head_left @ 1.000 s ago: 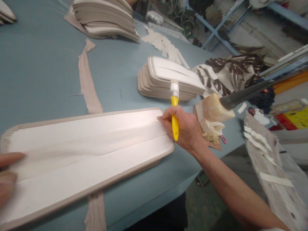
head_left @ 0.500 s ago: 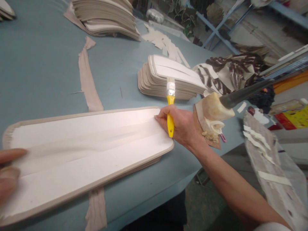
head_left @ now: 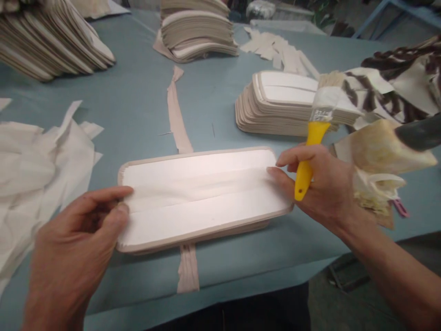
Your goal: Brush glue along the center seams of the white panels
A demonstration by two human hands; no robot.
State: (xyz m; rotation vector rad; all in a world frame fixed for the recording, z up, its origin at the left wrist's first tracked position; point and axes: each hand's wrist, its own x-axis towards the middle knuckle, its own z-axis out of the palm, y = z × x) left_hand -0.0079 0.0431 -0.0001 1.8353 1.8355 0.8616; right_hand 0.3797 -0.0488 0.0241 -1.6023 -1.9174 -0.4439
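Observation:
A long white panel (head_left: 206,202) with a beige folded border lies before me, its near edge showing more beige layers beneath. My left hand (head_left: 81,234) is at its left end, thumb and forefinger on the rim; the other fingers are curled out of sight. A paintbrush (head_left: 313,138) with a yellow handle is tucked in my right hand (head_left: 320,184), bristles up. The thumb and forefinger of that hand reach the panel's right end. Under the panel runs a beige cloth strip (head_left: 179,119), showing on both sides.
Stacks of similar panels (head_left: 275,112) stand behind, with more at the back (head_left: 196,34) and far left (head_left: 51,41). White scraps (head_left: 37,161) lie at left. A stained, pale block-like thing (head_left: 389,147) with a dark rod sits at right, near the table's front edge.
The view has swung left, bringing my whole left hand and the left-side scraps into sight. My hands stay at the panel's two ends; the brush remains in my right hand.

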